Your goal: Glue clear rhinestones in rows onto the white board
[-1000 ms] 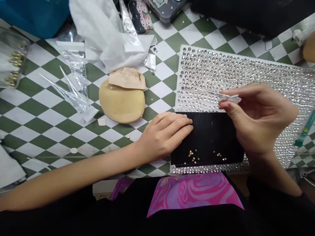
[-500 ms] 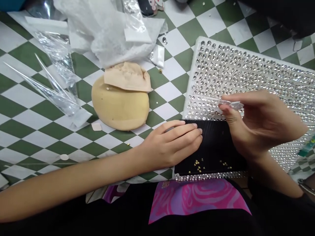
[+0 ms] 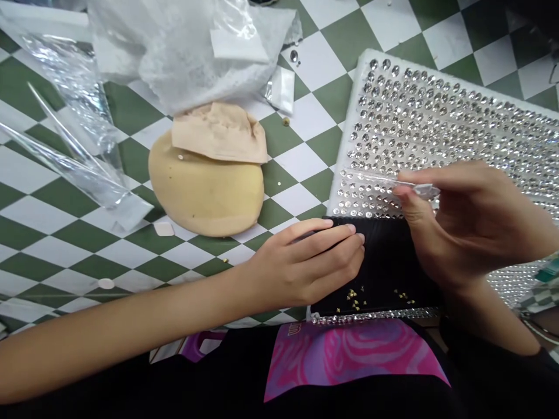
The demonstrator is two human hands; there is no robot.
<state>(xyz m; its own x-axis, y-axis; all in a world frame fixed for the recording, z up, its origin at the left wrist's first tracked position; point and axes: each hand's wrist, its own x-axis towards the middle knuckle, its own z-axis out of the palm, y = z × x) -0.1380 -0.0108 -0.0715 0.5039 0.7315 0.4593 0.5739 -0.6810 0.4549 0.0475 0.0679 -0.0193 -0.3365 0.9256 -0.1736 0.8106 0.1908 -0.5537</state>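
My left hand [image 3: 308, 265] lies flat, palm down, on the left end of a black rectangular panel [image 3: 384, 262], fingers together. Several tiny gold studs [image 3: 356, 297] sit scattered on the panel near its front edge. My right hand [image 3: 467, 224] pinches a thin clear pointed stick [image 3: 379, 179] between thumb and forefinger, its tip aimed left over a white sheet covered in rows of clear rhinestones [image 3: 437, 122]. The black panel rests on the front part of that sheet.
A green-and-white checkered cloth [image 3: 301, 125] covers the table. A tan round pad [image 3: 207, 186] with a beige patch lies at centre left. Crumpled clear bags [image 3: 187, 46] and plastic sleeves [image 3: 74, 169] lie at the back left. A pink-purple packet [image 3: 353, 352] rests on my lap.
The view has moved closer and shifted, so everything appears larger and lower. My hands keep their places on the black panel and the stick.
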